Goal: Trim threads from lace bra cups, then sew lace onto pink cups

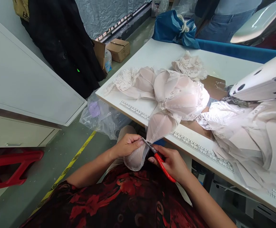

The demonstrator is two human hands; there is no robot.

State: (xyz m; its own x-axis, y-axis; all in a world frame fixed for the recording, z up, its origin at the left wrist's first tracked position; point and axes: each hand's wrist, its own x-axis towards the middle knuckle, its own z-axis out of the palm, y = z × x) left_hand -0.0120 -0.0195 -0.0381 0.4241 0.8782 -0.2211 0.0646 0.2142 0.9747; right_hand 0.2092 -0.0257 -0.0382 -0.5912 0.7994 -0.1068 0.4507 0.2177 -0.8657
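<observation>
My left hand [131, 145] pinches a pale pink bra cup [135, 159] over my lap. Red-handled scissors [161, 163] are gripped in my right hand [172, 160], their blades lying at the narrow join between this cup and another cup [161, 125] hanging over the table edge. Whether the blades are apart or together is hard to make out. That second cup runs on into a heap of lace-trimmed bra cups [179, 95] on the table. Part of my right fingers is hidden behind the scissors.
The white sewing table [133, 122] has ruler marks along its front edge. At the right, a sewing machine [261, 80] stands over more stacked fabric pieces [252, 136]. A plastic bag [102, 115] lies on the floor by the table; a red stool [11, 167] is at left.
</observation>
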